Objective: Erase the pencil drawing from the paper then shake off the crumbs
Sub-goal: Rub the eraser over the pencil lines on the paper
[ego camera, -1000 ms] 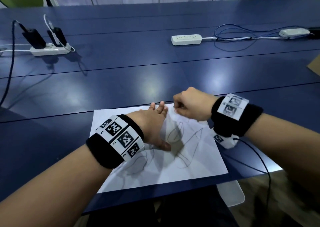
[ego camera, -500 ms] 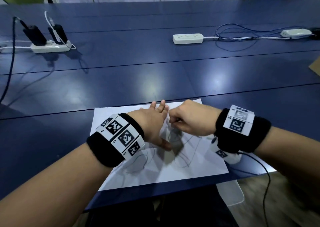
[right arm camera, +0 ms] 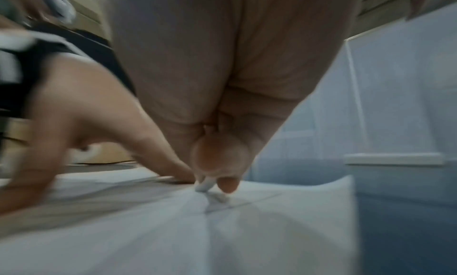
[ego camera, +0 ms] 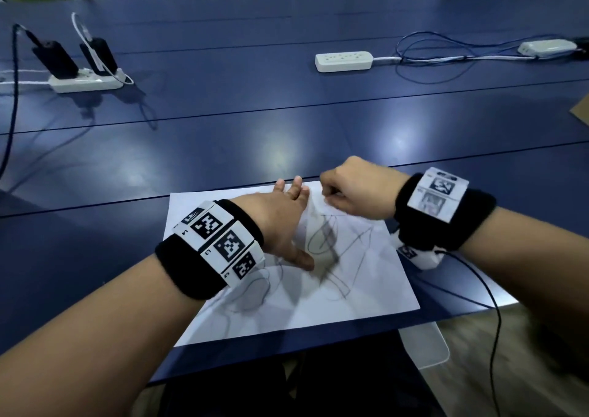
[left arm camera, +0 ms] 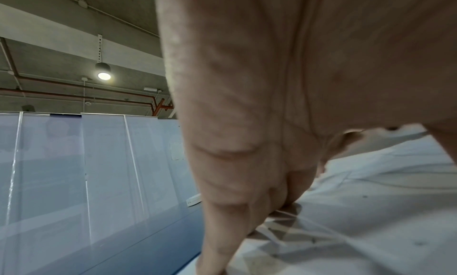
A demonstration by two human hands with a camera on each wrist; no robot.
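— Where is the paper [ego camera: 318, 302]?

— Flat on the blue table [ego camera: 223, 148], at its near edge, the pencil drawing [ego camera: 331, 251] across its middle.

— And the left hand [ego camera: 280, 222]?

— Spread wide, fingers straight, pressing on the sheet left of the scribbles, fingertips near the far edge.

— The right hand [ego camera: 357, 193]?

— Curled tight at the sheet's far right part. In the right wrist view, thumb and fingertip pinch a small white eraser [right arm camera: 204, 184], its tip touching the paper. That view is blurred.

— Anything else on the table?

— A white power strip [ego camera: 344, 61] far, right of centre, its cable running right, and another power strip with black chargers [ego camera: 86, 80] far left.
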